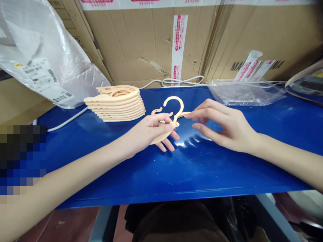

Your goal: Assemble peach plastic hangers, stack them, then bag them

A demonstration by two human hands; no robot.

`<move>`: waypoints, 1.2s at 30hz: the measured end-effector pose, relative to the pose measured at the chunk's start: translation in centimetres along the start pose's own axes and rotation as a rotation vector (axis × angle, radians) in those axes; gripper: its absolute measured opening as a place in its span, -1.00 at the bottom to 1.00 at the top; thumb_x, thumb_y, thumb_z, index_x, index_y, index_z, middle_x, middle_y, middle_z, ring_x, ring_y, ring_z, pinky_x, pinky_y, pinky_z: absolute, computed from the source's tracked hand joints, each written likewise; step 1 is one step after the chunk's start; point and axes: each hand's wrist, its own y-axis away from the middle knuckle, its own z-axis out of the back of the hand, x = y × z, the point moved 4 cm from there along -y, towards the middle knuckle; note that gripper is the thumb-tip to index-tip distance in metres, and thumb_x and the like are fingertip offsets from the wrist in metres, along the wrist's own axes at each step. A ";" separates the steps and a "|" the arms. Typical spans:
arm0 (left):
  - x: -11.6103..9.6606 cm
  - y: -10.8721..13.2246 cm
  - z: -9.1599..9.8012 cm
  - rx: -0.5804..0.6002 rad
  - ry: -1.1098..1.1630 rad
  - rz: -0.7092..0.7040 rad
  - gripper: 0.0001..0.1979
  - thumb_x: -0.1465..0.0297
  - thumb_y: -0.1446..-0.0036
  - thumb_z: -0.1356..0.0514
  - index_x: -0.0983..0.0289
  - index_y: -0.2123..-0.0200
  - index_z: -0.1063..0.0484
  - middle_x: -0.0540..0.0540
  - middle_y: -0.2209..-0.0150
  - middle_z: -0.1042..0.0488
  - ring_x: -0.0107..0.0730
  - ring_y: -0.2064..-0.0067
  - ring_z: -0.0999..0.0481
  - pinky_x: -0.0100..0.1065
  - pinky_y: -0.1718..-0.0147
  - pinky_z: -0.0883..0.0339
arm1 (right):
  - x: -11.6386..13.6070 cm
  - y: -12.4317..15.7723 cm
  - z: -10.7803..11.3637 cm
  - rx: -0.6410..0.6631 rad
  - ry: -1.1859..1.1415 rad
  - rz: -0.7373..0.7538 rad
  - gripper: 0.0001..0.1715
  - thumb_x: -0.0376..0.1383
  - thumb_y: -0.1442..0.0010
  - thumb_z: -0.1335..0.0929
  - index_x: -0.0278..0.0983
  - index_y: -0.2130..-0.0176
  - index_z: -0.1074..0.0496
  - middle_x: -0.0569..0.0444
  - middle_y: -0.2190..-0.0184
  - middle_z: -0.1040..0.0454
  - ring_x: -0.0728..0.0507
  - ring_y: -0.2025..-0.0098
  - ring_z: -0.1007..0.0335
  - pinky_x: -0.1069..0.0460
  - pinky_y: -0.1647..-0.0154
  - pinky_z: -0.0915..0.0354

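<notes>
My left hand (145,132) pinches a cream hanger (181,106) between thumb and fingers over the middle of the blue table (202,174), its hook curling left. My right hand (229,126), apart from the left, is open, fingertips by a cream strip (183,114) behind the hook; I cannot tell if they touch. Farther left sits a hanger stack (118,107); far right, a clear bag (242,95); beyond, cardboard boxes (143,43).
</notes>
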 end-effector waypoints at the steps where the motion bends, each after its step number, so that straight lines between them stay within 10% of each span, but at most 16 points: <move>1: 0.1 0.1 -0.1 0.008 0.072 0.045 -0.89 0.37 -0.30 -0.15 0.31 0.25 -0.37 0.11 0.31 -0.58 -0.41 0.46 -0.60 -0.44 0.52 -0.49 | -0.2 -0.2 0.0 0.019 0.113 0.008 -0.62 -0.24 -0.34 -0.23 -0.23 -0.09 -0.42 -0.08 0.11 -0.44 -0.18 0.17 -0.39 -0.07 0.20 -0.33; 11: 0.1 0.2 -0.6 -0.106 0.389 0.202 -0.85 0.56 -0.31 -0.06 0.40 0.13 -0.41 0.17 0.22 -0.55 -0.47 0.44 -0.56 -0.43 0.48 -0.55 | -4.1 -0.1 -1.4 0.255 0.731 -0.230 -0.52 -0.28 -0.38 -0.15 -0.44 -0.16 -0.36 -0.22 0.02 -0.47 -0.30 0.08 -0.41 -0.12 0.14 -0.25; 24: 0.1 -0.3 -0.1 -0.067 0.352 0.102 -0.82 0.55 -0.26 -0.12 0.38 0.07 -0.39 0.15 0.16 -0.46 -0.42 0.33 -0.52 -0.37 0.42 -0.57 | -2.6 0.1 -2.2 0.235 0.369 -0.156 -0.42 -0.61 -0.10 -0.18 -0.31 -0.04 -0.42 -0.05 0.14 -0.39 -0.14 0.19 -0.41 0.03 0.29 -0.29; 36: 0.1 -0.3 -0.2 -0.123 0.358 0.115 -0.88 0.57 -0.26 -0.07 0.38 0.17 -0.38 0.13 0.23 -0.41 -0.42 0.37 -0.47 -0.39 0.47 -0.53 | -1.6 -0.2 -2.2 0.243 0.279 -0.061 -0.70 -0.19 -0.39 -0.18 -0.30 0.24 -0.37 0.00 0.27 -0.40 -0.12 0.27 -0.36 0.01 0.28 -0.28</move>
